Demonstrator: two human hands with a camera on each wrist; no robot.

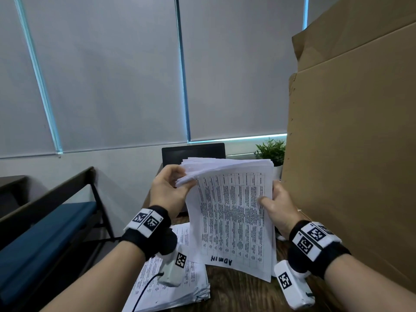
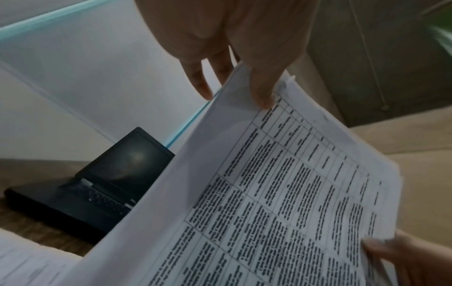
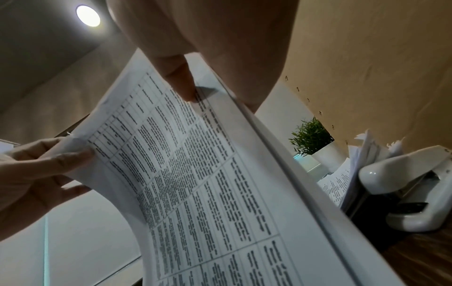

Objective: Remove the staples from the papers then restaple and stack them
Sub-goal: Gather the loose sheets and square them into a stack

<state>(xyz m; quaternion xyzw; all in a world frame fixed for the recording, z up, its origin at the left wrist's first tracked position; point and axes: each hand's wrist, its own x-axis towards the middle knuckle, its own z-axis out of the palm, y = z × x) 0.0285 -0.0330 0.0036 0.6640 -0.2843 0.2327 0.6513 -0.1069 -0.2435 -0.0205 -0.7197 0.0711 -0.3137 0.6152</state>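
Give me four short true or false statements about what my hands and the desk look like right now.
1. Both hands hold one paper bundle. True.
2. The left hand grips a stapler. False: it pinches the bundle's top corner; the white stapler sits on the desk.
3. A laptop stands open behind the bundle. True.
4. The right hand rests flat on the desk. False: it grips the bundle's right edge.

A thick bundle of printed papers (image 1: 231, 212) stands nearly upright above the tabletop (image 1: 243, 289), its front sheet a dense table with "ADMIN" handwritten upside down at the bottom and its top pages curled back. A second pile of papers (image 1: 171, 287) lies flat below it. A white stapler (image 3: 411, 189) sits beside more loose sheets.
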